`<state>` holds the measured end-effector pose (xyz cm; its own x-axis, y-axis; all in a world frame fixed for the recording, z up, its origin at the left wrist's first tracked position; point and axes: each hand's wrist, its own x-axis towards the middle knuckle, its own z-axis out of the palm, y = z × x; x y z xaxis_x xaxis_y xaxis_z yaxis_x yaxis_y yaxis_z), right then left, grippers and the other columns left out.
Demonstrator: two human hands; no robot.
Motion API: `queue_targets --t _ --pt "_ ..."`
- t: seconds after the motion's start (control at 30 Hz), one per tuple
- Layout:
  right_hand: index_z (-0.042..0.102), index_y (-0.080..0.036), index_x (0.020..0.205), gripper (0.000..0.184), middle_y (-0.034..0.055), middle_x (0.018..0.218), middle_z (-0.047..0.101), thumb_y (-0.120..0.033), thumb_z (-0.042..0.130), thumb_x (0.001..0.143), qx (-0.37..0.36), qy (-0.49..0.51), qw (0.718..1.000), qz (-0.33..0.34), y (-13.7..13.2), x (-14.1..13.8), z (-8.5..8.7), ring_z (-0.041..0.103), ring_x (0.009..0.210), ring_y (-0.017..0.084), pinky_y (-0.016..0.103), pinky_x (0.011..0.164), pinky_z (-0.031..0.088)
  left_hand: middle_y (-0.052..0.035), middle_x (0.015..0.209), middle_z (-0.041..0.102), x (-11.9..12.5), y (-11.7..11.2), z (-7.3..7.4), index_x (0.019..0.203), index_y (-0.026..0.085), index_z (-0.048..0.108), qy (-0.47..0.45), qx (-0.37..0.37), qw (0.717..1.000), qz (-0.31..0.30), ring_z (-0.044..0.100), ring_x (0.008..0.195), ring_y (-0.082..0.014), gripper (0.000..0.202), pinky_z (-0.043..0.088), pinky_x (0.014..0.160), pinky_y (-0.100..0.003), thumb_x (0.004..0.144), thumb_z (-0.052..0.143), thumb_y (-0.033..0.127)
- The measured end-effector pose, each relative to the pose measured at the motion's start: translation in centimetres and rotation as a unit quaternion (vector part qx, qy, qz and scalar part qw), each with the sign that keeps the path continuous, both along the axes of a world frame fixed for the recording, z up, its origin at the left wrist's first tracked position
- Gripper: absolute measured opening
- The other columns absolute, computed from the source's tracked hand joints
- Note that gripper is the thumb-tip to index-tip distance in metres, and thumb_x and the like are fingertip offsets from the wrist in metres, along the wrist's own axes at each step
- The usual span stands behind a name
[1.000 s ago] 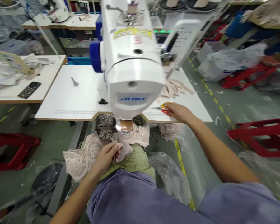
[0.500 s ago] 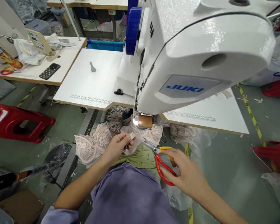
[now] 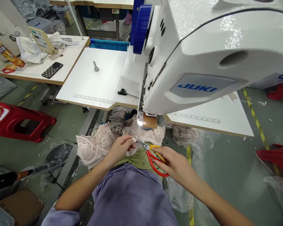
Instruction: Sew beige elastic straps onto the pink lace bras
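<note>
My left hand (image 3: pixel 122 147) pinches the edge of a pale pink lace bra (image 3: pixel 149 133) in front of the sewing machine. Around the handles of a pair of scissors (image 3: pixel 143 146), one red and one yellow, my right hand (image 3: pixel 173 161) is closed. The blade tips point left and reach the fabric at my left fingertips; whether they touch it I cannot tell. Another lace cup section (image 3: pixel 95 144) lies to the left of my left hand. Above the bra hangs the head of the white sewing machine (image 3: pixel 202 69), hiding part of the lace.
A white worktable (image 3: pixel 96 84) with a printed ruler edge extends left, holding a small grey tool (image 3: pixel 96 66). A phone (image 3: pixel 52 70) lies on the neighbouring table. Red stools (image 3: pixel 21 122) stand on either side. Plastic-wrapped fabric (image 3: pixel 185 135) hangs below the table at right.
The scissors and my right hand have moved left and slightly up, bringing the blades to my left fingertips. My left hand stays nearly in place. The view has shifted slightly.
</note>
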<state>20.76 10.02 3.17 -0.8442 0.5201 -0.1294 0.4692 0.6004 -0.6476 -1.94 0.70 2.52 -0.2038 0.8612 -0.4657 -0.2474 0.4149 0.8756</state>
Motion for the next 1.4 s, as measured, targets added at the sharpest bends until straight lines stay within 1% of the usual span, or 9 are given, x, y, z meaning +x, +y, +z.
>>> queue_targets --t 0.17,0.33,0.47,0.63,0.77,0.83,1.0,1.2,1.4 --pt "0.060 -0.026 0.118 0.029 0.0072 0.102 0.068 -0.029 0.054 0.090 -0.039 -0.024 0.998 -0.041 -0.7 0.7 -0.3 0.065 0.073 0.018 0.031 0.064 0.052 0.0000 0.064 0.052 0.3 -0.1 -0.2 0.062 0.017 0.055 -0.034 -0.005 0.999 -0.023 0.034 0.054 -0.0099 0.020 0.026 0.053 -0.026 0.078 0.046 0.023" --pt "0.056 -0.023 0.119 0.033 0.0069 0.099 0.065 -0.030 0.056 0.087 -0.086 -0.037 0.994 -0.060 -1.3 0.3 -0.6 0.059 0.062 0.015 0.028 0.055 0.047 0.0010 0.065 0.052 0.6 -0.2 -0.8 0.065 0.017 0.057 -0.005 -0.002 1.000 -0.014 0.041 0.061 -0.0118 0.021 0.032 0.061 -0.025 0.082 0.048 0.026" --pt "0.057 -0.027 0.118 0.030 0.0046 0.097 0.064 -0.032 0.055 0.089 -0.078 -0.048 0.994 -0.067 -1.1 -0.1 -0.6 0.056 0.060 0.014 0.028 0.054 0.044 0.0010 0.068 0.053 0.6 -0.3 -1.1 0.069 0.017 0.058 0.009 -0.005 1.000 -0.014 0.044 0.066 -0.0132 0.022 0.035 0.066 -0.026 0.086 0.047 0.027" --pt "0.062 -0.028 0.115 0.027 0.0019 0.085 0.063 -0.033 0.054 0.090 -0.083 -0.035 0.993 -0.075 -0.8 0.2 -0.5 0.054 0.059 0.015 0.028 0.054 0.041 0.0017 0.067 0.051 0.4 -0.3 -1.3 0.069 0.017 0.057 -0.010 -0.005 1.000 0.001 0.042 0.064 -0.0117 0.021 0.032 0.062 -0.025 0.086 0.049 0.025" --pt "0.061 -0.026 0.111 0.026 -0.0011 0.070 0.054 -0.035 0.056 0.088 -0.110 -0.003 0.985 -0.131 -1.0 1.5 -1.0 0.051 0.054 0.015 0.027 0.050 0.039 0.0043 0.062 0.047 0.2 -0.2 -1.2 0.070 0.016 0.057 -0.062 -0.004 0.998 0.017 0.033 0.054 -0.0077 0.027 0.023 0.053 -0.024 0.086 0.058 0.037" --pt "0.057 -0.025 0.113 0.028 -0.0005 0.075 0.056 -0.033 0.057 0.086 -0.119 0.014 0.983 -0.138 -1.2 2.0 -1.3 0.051 0.056 0.014 0.027 0.051 0.041 0.0055 0.059 0.044 0.1 -0.2 -1.2 0.071 0.016 0.057 -0.084 -0.005 0.996 0.030 0.032 0.052 -0.0068 0.031 0.020 0.051 -0.023 0.085 0.062 0.043" --pt "0.051 -0.026 0.117 0.036 0.0064 0.109 0.061 -0.027 0.060 0.082 -0.093 0.026 0.989 -0.109 -1.8 1.4 -1.4 0.052 0.064 0.013 0.028 0.058 0.047 0.0064 0.057 0.043 0.2 -0.1 -1.2 0.070 0.015 0.058 -0.103 0.001 0.993 0.051 0.030 0.051 -0.0056 0.035 0.021 0.051 -0.023 0.081 0.070 0.046" --pt "0.055 -0.025 0.113 0.036 0.0047 0.100 0.062 -0.027 0.061 0.078 -0.084 0.016 0.991 -0.100 -1.6 -1.3 -1.2 0.053 0.064 0.015 0.030 0.060 0.048 0.0028 0.064 0.049 0.6 0.0 -1.1 0.076 0.014 0.061 0.012 0.011 0.999 0.047 0.038 0.058 -0.0083 0.036 0.028 0.056 -0.024 0.087 0.061 0.048" --pt "0.059 -0.025 0.115 0.033 0.0052 0.101 0.064 -0.037 0.061 0.084 -0.109 -0.006 0.988 -0.107 -0.9 -2.1 -1.4 0.058 0.071 0.017 0.030 0.060 0.047 0.0034 0.063 0.047 0.1 -0.3 -0.8 0.071 0.015 0.058 0.081 0.002 0.996 0.038 0.035 0.057 -0.0091 0.033 0.025 0.055 -0.025 0.090 0.056 0.042"
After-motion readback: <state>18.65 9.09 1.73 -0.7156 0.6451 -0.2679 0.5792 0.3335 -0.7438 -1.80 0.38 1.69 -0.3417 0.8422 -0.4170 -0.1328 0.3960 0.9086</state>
